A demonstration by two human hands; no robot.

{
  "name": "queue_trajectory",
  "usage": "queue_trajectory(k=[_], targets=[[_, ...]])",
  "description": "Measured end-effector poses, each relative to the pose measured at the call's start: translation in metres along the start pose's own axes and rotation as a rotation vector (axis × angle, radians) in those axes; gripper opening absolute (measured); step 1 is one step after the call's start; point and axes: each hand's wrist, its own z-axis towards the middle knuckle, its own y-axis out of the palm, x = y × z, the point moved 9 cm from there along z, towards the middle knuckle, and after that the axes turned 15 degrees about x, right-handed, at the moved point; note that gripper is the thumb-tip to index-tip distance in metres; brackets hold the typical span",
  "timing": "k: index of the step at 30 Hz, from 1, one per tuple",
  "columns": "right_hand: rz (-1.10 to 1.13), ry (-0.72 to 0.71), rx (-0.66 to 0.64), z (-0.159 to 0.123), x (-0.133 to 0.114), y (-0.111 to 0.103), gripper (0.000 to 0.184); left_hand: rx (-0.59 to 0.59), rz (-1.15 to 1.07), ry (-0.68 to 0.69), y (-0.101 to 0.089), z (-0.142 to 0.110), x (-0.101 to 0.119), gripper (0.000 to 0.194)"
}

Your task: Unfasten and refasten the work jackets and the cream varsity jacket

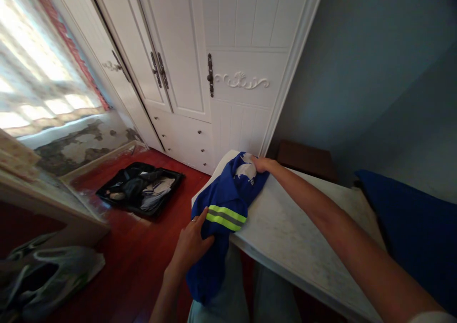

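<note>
A blue work garment [228, 192] with a yellow-and-grey reflective band and a white print lies bunched on the left end of a white marble-patterned table [296, 218]. Its lower part hangs over the near edge, in front of my legs. My left hand [193, 242] rests on the hanging part beside the reflective band, its index finger stretched out and its thumb apart. At the far side, my right hand [262, 164] is closed on the garment's edge next to the white print; some of its fingers are hidden.
An open black suitcase [141, 189] with clothes in it lies on the red floor at the left. A plastic bag [60, 270] sits at the lower left. Behind the table stand a white wardrobe [246, 123] and a brown box-like piece [305, 158]. Blue fabric [410, 223] is at the right.
</note>
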Motion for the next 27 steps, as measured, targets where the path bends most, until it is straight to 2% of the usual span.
queue_trajectory(k=[1,3,6,9,13,15,17,18,19,21,23,25,27], targets=[[-0.009,-0.045,-0.002,-0.004,-0.009,0.005,0.084,-0.032,0.03,-0.035,0.003,-0.002,-0.004,0.081],[-0.023,-0.134,0.014,-0.012,-0.026,0.009,0.088,-0.041,0.077,-0.137,0.006,-0.008,-0.018,0.081],[-0.015,-0.275,0.065,-0.02,-0.048,0.005,0.075,-0.058,0.062,-0.239,0.013,-0.024,-0.035,0.065],[0.015,-0.352,0.11,-0.024,-0.065,-0.002,0.059,-0.035,0.061,-0.206,0.014,-0.038,-0.041,0.034],[0.098,-0.376,0.222,-0.031,-0.078,-0.015,0.036,0.22,0.136,-0.129,-0.002,-0.047,-0.045,0.019],[0.151,-0.361,0.293,-0.04,-0.079,-0.02,0.033,0.366,0.137,-0.085,-0.006,-0.051,-0.05,0.018],[0.212,-0.348,0.348,-0.052,-0.082,-0.02,0.032,0.46,0.061,-0.11,-0.002,-0.058,-0.065,0.018],[0.242,-0.349,0.363,-0.058,-0.084,-0.017,0.032,0.455,-0.003,-0.147,0.005,-0.062,-0.076,0.018],[0.283,-0.358,0.362,-0.063,-0.088,-0.013,0.034,0.402,-0.073,-0.193,0.017,-0.065,-0.087,0.019],[0.377,-0.391,0.322,-0.069,-0.097,-0.002,0.04,0.224,-0.179,-0.277,0.047,-0.074,-0.108,0.022],[0.451,-0.422,0.263,-0.068,-0.105,0.007,0.047,0.089,-0.19,-0.329,0.07,-0.084,-0.123,0.033],[0.485,-0.439,0.211,-0.063,-0.108,0.01,0.05,0.037,-0.141,-0.371,0.082,-0.09,-0.136,0.045],[0.484,-0.471,0.157,-0.059,-0.107,0.007,0.056,0.064,-0.107,-0.368,0.08,-0.089,-0.138,0.065]])
